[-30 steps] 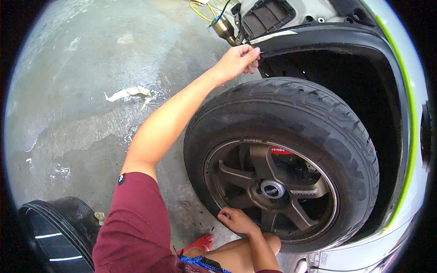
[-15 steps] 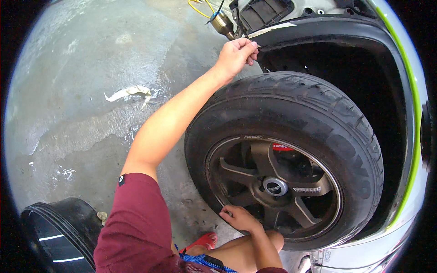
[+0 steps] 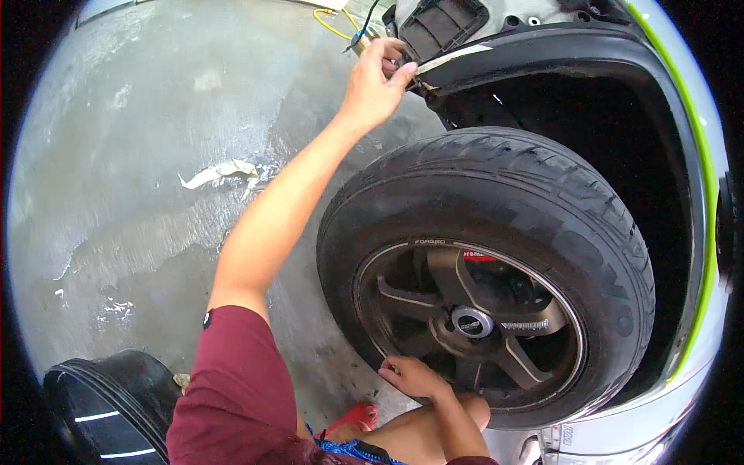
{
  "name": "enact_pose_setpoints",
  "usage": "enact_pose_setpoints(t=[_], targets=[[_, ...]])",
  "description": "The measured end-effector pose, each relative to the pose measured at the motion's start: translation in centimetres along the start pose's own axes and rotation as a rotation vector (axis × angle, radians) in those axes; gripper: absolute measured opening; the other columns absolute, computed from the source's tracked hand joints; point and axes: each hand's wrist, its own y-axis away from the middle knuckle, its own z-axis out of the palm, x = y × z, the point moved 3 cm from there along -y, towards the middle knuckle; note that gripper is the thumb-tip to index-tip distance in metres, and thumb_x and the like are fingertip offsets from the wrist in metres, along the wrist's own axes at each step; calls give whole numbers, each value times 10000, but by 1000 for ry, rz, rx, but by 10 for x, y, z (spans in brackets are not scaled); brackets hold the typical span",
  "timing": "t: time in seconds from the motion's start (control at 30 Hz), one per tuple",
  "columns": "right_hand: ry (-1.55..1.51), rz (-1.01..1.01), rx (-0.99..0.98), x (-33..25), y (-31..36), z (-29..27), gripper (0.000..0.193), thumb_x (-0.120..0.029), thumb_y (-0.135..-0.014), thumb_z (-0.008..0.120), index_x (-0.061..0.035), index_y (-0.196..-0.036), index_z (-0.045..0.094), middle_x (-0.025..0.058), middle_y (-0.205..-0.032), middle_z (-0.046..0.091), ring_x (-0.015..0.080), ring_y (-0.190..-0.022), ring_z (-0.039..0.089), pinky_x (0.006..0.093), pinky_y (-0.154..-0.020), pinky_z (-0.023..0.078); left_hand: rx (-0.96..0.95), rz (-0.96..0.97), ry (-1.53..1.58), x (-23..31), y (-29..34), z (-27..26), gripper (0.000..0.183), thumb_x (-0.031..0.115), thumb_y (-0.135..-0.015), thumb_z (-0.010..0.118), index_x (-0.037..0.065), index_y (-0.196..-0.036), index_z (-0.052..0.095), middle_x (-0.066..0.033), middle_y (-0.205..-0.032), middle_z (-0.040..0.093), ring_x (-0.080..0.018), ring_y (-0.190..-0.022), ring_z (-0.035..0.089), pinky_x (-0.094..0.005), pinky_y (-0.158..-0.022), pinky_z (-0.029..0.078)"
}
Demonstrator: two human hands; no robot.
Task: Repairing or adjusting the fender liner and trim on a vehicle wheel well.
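Note:
My left hand (image 3: 380, 84) reaches to the front end of the black wheel-arch edge (image 3: 535, 58). Its thumb and fingers are apart around a gap, beside a pale strip (image 3: 457, 58) that looks like tape on that edge. Whether the fingertips touch the small dark parts behind them is hard to see. Low in the view, my right hand (image 3: 415, 377) is closed with curled fingers, by the rim of the bronze spoked wheel (image 3: 442, 310), its forearm over my knee. Anything inside those fingers is hidden. A black tyre (image 3: 387, 225) surrounds the wheel.
A crumpled pale strip (image 3: 221, 173) lies on the wet grey floor (image 3: 155, 225). At lower left stands a black round tub (image 3: 139, 387). Behind my left hand are a yellow hose (image 3: 329, 19) and a brass-coloured part. The light car body (image 3: 709, 325) has a green strip (image 3: 707, 186).
My left hand has moved up and left along the arch edge, and its thumb and fingers have spread from a pinch. My right hand stays by the wheel rim.

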Motion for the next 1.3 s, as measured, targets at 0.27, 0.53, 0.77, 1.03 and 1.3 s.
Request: enact_pose_setpoints(t=[0.27, 0.53, 0.77, 1.03, 1.3], targets=[[-56, -98, 120, -8, 10, -5, 222, -172, -966, 534, -39, -1104, 646, 209, -1061, 672, 420, -1013, 625, 469, -885, 500, 31, 375, -60, 69, -16, 36, 302, 272, -873, 684, 44, -1066, 722, -133, -1013, 708, -328, -953, 677, -392, -845, 528], [-33, -96, 79, 6, 17, 5, 232, -163, -960, 536, -35, -1121, 644, 209, -1070, 672, 415, -1018, 628, 473, -889, 503, 63, 244, -41, 84, -37, 48, 258, 308, -791, 751, 53, -823, 777, -113, -811, 719, -299, -748, 702, -367, -714, 544], [-42, -98, 66, 1, 24, 4, 240, -189, -963, 546, -36, -1121, 642, 211, -1078, 670, 409, -1027, 631, 472, -891, 503, 73, 250, -120, 84, -39, 49, 254, 281, -817, 745, 30, -845, 767, -93, -820, 730, -207, -748, 711, -299, -697, 530], [-45, -75, 3, 3, 31, 2, 256, -207, -973, 522, -53, -1146, 631, 193, -1126, 658, 386, -1078, 616, 464, -928, 490, 122, 133, -76, 88, -38, 50, 247, 254, -783, 725, 23, -857, 772, -131, -790, 733, -234, -703, 710, -326, -678, 536], [-50, -97, 1, -4, 38, -2, 242, -198, -964, 520, -45, -1120, 625, 187, -1126, 641, 392, -1080, 603, 477, -928, 484, 46, 69, -4, 76, -43, 49, 271, 245, -790, 744, -4, -893, 770, -97, -777, 744, -147, -703, 695, -278, -694, 533]])
